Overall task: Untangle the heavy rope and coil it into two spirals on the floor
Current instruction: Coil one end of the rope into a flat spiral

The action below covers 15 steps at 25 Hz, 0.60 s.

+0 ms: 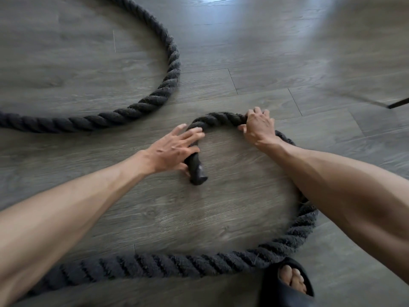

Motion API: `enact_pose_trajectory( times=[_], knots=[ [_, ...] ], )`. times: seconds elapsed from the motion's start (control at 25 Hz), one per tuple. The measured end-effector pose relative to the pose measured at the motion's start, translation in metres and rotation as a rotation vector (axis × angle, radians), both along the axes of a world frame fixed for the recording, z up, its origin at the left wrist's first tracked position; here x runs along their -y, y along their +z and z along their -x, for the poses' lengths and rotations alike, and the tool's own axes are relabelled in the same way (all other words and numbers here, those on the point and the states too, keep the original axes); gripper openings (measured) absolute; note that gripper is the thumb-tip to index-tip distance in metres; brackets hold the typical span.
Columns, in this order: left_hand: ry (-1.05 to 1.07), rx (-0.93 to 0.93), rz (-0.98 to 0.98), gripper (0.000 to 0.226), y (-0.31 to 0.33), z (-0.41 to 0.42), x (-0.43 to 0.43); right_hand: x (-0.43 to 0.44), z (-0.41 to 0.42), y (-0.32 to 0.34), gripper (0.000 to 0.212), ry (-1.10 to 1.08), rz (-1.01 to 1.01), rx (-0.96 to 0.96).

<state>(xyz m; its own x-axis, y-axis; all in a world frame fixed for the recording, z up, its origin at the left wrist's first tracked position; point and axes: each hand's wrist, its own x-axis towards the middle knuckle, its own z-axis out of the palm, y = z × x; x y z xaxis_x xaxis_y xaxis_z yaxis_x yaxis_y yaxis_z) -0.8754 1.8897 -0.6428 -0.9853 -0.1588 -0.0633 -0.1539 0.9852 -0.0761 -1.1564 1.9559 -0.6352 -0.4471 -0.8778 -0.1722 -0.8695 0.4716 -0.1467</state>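
Note:
A thick black twisted rope lies on the grey wood floor. Its near part curls into a small loop in front of me, ending in a capped rope end that points down toward me. My left hand grips the rope just above that capped end. My right hand clasps the top right of the loop, pressing it on the floor. Another stretch of the same rope sweeps in a wide arc at the upper left.
My foot in a black sandal stands at the bottom right, touching the rope's outer side. A thin dark furniture leg pokes in at the right edge. Bare floor lies inside the small loop and beyond the hands.

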Motion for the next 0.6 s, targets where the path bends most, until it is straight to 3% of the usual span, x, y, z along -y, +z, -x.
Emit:
enact_pose_trajectory(
  times=[0.16, 0.32, 0.48, 0.6],
  knots=[
    [0.107, 0.02, 0.117, 0.081, 0.003, 0.04, -0.026, 0.003, 0.003, 0.005, 0.048, -0.087, -0.066, 0.144],
    [0.354, 0.151, 0.124, 0.073, 0.019, 0.084, -0.036, -0.002, 0.0, 0.001, 0.063, -0.041, -0.124, 0.051],
    [0.712, 0.252, -0.129, 0.057, 0.016, 0.104, -0.031, -0.007, -0.005, 0.002, 0.074, -0.108, -0.175, 0.082],
    [1.115, 0.202, -0.46, 0.057, 0.019, 0.086, -0.007, -0.024, -0.012, -0.003, 0.057, -0.003, -0.156, 0.059]
  ],
)
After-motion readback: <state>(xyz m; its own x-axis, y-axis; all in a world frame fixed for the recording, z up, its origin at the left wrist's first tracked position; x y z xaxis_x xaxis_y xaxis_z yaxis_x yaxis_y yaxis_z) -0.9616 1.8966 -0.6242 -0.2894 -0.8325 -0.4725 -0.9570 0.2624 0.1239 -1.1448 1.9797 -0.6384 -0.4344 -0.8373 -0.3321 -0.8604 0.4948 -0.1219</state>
